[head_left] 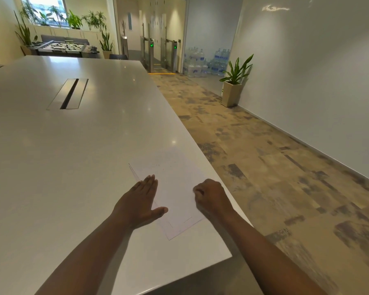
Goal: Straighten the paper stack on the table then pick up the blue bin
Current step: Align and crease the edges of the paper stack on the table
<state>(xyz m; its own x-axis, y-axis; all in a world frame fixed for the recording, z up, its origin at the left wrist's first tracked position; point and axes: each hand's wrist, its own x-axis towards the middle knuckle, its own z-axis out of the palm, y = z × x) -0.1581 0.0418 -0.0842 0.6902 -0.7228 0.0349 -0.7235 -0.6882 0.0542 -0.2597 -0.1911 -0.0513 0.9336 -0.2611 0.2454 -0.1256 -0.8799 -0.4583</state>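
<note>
The paper stack (175, 188) lies flat near the right edge of the table (73, 145), close to the near right corner, its sheets slightly fanned so that offset edges show at the left side and the near end. Its long axis runs at a slant, from the near end up toward the far left. The left hand (141, 201) lies flat with straight fingers on the stack's left edge, thumb spread onto the paper. The right hand (211, 196) rests curled at the stack's right edge (whether it pinches a sheet I cannot tell). Nothing else sits beside the paper; a cable slot (69, 93) is set in the tabletop well beyond it. The surface is glossy white. To the right is patterned carpet, a potted plant (234, 81) by the wall, and water bottles (205, 62) farther back.
</note>
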